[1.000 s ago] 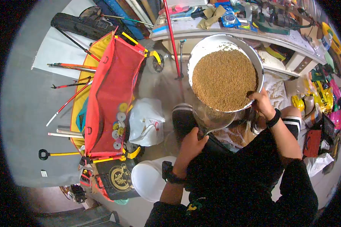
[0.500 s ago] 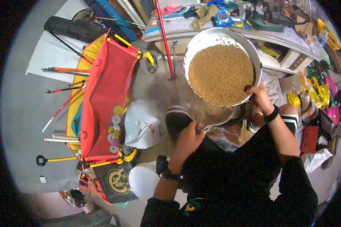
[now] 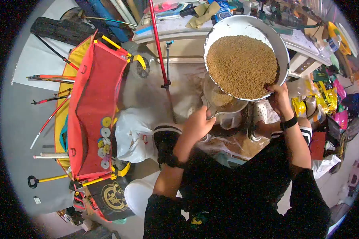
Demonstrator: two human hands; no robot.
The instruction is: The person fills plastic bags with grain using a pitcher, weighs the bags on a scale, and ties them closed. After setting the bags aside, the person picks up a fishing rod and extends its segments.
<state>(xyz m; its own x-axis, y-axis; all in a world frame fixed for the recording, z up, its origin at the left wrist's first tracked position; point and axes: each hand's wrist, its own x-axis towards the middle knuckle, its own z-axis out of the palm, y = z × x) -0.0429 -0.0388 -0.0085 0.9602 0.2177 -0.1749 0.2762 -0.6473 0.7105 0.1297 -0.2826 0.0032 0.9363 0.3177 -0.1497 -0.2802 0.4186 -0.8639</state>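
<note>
A white enamel basin [image 3: 282, 51] with worn dark spots on its rim holds a heap of small tan-brown granules [image 3: 243, 65]. My right hand [image 3: 280, 98] grips the near right rim, thumb inside by the granules. Partly beneath the basin is a round strainer [image 3: 236, 107] with some granules in it; the basin covers its far side. My left hand [image 3: 199, 124] is closed around the strainer's handle. Below, between my legs, brown material lies on a clear plastic sheet [image 3: 243, 145]. A dark round object there is partly hidden.
At left stands a red and yellow fabric cart [image 3: 97, 103] with tools in its side. A white plastic bag [image 3: 133, 135] and a white bucket [image 3: 141, 195] are beside my left leg. A cluttered table [image 3: 179, 24] stands ahead, a red pole [image 3: 157, 44] before it. Yellow packets [image 3: 325, 95] lie at right.
The basin has shifted up and to the right in view, with my right hand on its rim. The strainer and my left hand have moved up, and the view has swung slightly right.
</note>
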